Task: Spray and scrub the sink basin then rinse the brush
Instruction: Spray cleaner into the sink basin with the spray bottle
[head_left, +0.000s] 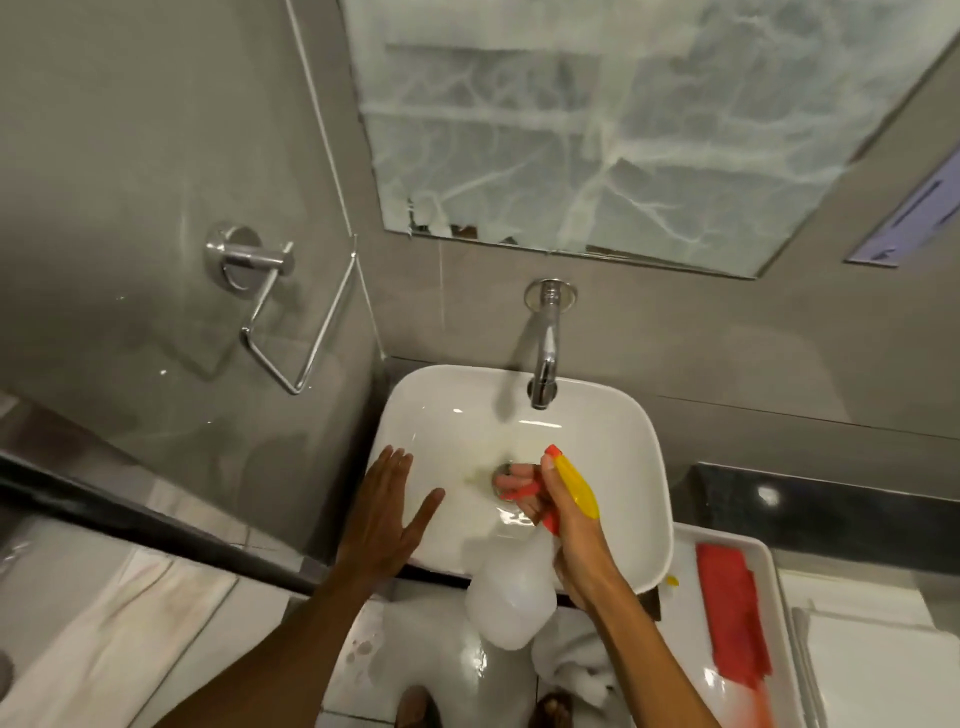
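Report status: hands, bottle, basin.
Right hand shut on spray bottle, nozzle aimed into sink basin. Left hand open, flat over basin. Red brush untouched on tray.

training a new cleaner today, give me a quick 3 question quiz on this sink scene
1. True or false: the left hand holds the spray bottle.
2. Where does the red brush lie? A) in the sink B) on the white tray right of the sink C) on the floor
3. Name the metal fitting on the wall above the basin.

Key: 1. False; the right hand grips it, and the left is open and empty. 2. B. 3. The tap.
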